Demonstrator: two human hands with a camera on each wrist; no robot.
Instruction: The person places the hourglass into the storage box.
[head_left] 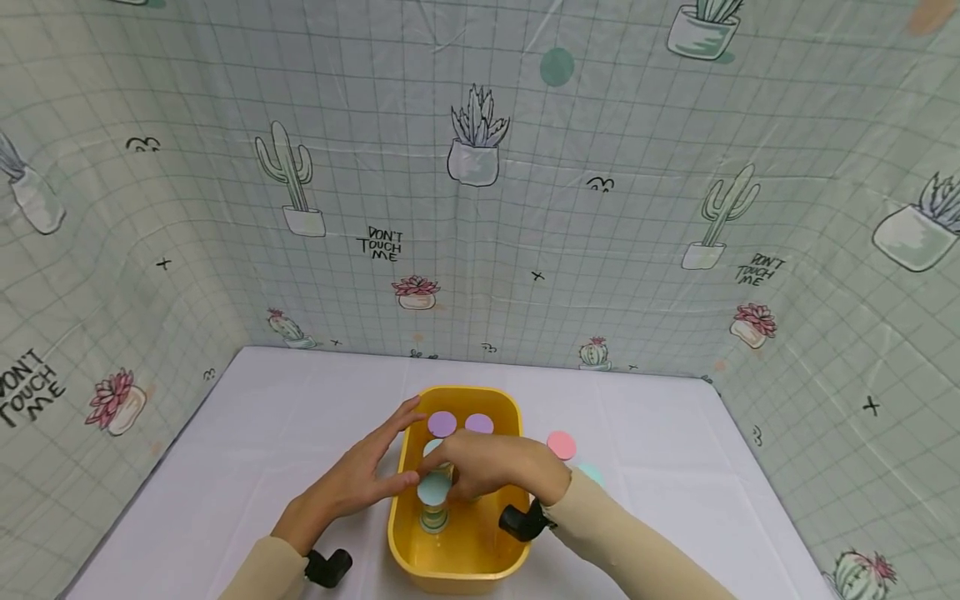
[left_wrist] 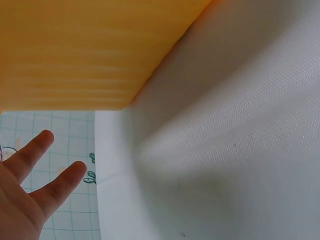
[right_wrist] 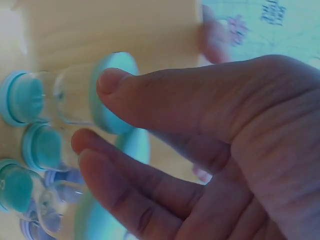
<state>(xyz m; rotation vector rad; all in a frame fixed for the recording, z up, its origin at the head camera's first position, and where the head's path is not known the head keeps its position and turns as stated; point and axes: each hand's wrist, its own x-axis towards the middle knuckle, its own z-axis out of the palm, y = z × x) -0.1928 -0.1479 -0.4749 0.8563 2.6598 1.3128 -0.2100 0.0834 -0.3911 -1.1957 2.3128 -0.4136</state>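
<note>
A yellow bin [head_left: 459, 577] holds several small clear jars with round lids. Two purple lids [head_left: 442, 424] show toward its far end. Nearer stands a jar with a teal lid [head_left: 433, 489], upright on the bin floor. My right hand [head_left: 487, 461] reaches down among the jars; its thumb touches a teal lid [right_wrist: 127, 65] in the right wrist view, while the other visible fingers lie loosely apart. Part of the index finger's contact is hidden. Along the bin's left rim is my left hand [head_left: 356, 475], fingers spread, thumb reaching over the rim near the teal lid.
A pink lid [head_left: 561, 445] and a partly hidden teal lid [head_left: 591, 474] are on the white table [head_left: 660, 467] to the right of the bin. A cactus-print cloth [head_left: 525, 225] walls in the back and sides.
</note>
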